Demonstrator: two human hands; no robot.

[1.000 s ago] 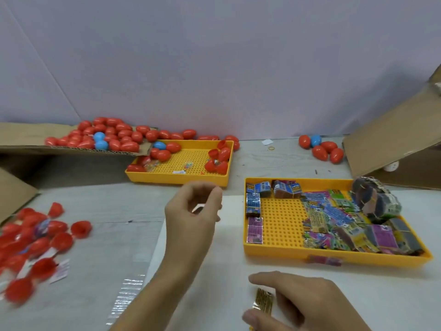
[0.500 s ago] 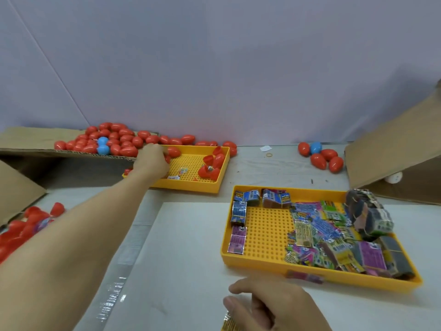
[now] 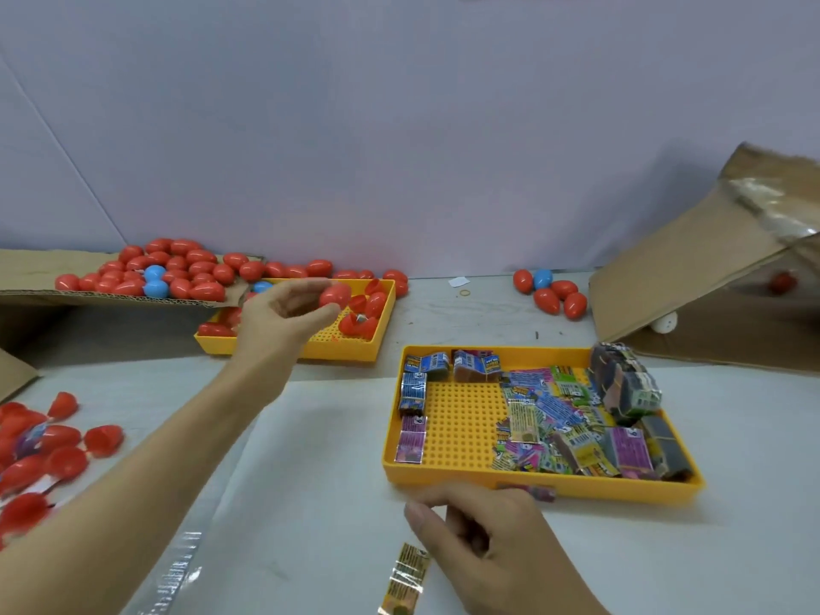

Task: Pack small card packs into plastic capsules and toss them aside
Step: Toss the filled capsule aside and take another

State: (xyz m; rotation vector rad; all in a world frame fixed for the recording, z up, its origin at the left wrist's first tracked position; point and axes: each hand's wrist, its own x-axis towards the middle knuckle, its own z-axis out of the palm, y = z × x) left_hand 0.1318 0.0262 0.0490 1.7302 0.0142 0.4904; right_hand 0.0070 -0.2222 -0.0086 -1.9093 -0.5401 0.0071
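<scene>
L hand (image 3: pixel 284 315), frame centre-left, pinches a red egg-shaped plastic capsule (image 3: pixel 336 295) btwn thumb and fingertips, over the far yellow perforated plastic tray (image 3: pixel 350 348) holding more red capsules. R hand (image 3: pixel 483 532), bottom centre, fingers curled, holds a small gold foil-wrapped card pack (image 3: pixel 406 579) at its top end; exact grip hidden by fingers. Near yellow tray (image 3: pixel 466 426), centre-right, full of colourful card packs. Pile of red and blue capsules (image 3: pixel 164 270) on cardboard, upper left. Loose red capsule halves (image 3: pixel 44 446), left edge.

I see even, bright, soft overhead light, faint shadows, slight motion blur on hands, wide-angle bending at edges.
</scene>
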